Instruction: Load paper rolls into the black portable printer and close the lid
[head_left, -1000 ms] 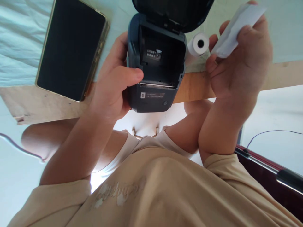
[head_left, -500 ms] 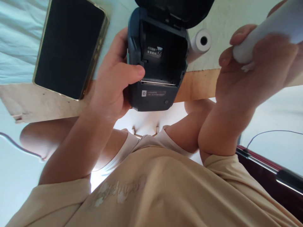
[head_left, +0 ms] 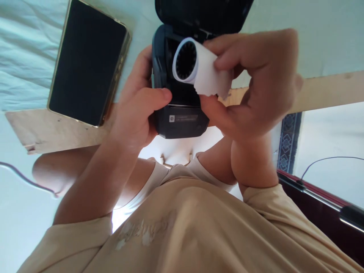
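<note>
And the left fingers (head_left: 165,96) are gripping the printer (head_left: 183,129) while the right fingers (head_left: 227,55) are clutching the roll (head_left: 208,68) over its open bay (head_left: 183,95), where that dangling ragged end (head_left: 209,89) is possibly risking a snag by hanging loose.

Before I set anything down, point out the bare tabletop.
Bare cloth lies right of the raised lid and right hand; a narrower patch separates smartphone and lid. Crowded: around the printer, with left hand and paper roll.

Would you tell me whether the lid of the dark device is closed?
No, the lid stands open beyond the dark device, whose compartment shows partly behind the white roll.
</note>
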Action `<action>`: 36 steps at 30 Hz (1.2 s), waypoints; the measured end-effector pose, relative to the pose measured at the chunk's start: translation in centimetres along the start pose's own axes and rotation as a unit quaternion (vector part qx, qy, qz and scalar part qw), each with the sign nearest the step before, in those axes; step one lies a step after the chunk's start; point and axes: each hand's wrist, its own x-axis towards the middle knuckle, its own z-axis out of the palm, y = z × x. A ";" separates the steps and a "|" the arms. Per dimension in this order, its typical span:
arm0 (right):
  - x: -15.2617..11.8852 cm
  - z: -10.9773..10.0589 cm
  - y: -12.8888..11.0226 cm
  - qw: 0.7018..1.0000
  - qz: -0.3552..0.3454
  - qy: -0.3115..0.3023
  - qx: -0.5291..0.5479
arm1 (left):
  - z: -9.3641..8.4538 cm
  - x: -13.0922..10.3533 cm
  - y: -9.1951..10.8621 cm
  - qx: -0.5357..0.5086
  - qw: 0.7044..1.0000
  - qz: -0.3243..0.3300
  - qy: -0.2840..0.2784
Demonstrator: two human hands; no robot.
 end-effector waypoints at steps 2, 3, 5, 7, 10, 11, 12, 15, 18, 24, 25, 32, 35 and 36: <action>0.0 0.0 -0.2 0.988 -0.119 0.036 -0.090 | -0.1 0.0 -0.1 -0.005 1.000 -0.003 0.000; -0.1 0.1 -0.2 0.979 -0.161 0.041 -0.123 | -0.1 0.0 -0.1 -0.006 1.000 -0.005 -0.001; -0.3 0.1 -0.1 0.963 -0.216 0.026 -0.157 | -0.3 0.0 -0.2 0.001 1.000 -0.005 -0.004; -0.3 0.0 -0.1 0.953 -0.239 0.014 -0.184 | -0.5 0.2 -0.3 0.011 1.000 0.005 -0.007; 0.0 -0.2 -0.5 0.979 -0.159 0.012 -0.127 | -0.6 0.4 -0.4 0.009 1.000 0.008 -0.008; 0.1 -0.3 -0.6 0.989 -0.110 0.005 -0.095 | -0.6 0.4 -0.4 0.006 1.000 0.006 -0.005; 0.1 -0.4 -0.8 0.995 -0.071 -0.004 -0.067 | -0.5 0.4 -0.4 0.004 1.000 0.004 -0.003; 0.0 -0.6 -1.1 0.997 -0.029 -0.031 -0.059 | -0.3 0.3 -0.1 0.008 1.000 0.007 -0.001; -0.1 -0.5 -1.1 0.993 -0.046 -0.074 -0.080 | -0.4 0.2 -0.2 0.013 1.000 0.018 -0.012; 0.0 -0.6 -0.6 0.971 -0.134 -0.167 -0.108 | -1.7 0.3 -0.9 0.058 0.996 0.057 -0.042; 0.0 -0.7 -0.5 0.972 -0.146 -0.149 -0.112 | -1.8 0.3 -1.0 0.064 0.995 0.065 -0.048; -0.4 -0.8 -0.5 0.982 -0.125 -0.044 -0.134 | -2.6 0.6 -1.2 0.129 0.983 0.085 -0.103; -0.2 -0.4 -0.6 0.950 -0.248 -0.051 -0.184 | -3.0 0.9 -1.4 0.150 0.970 0.120 -0.151; 0.0 -0.4 -0.6 0.939 -0.286 -0.047 -0.187 | -3.2 1.0 -1.6 0.156 0.966 0.128 -0.161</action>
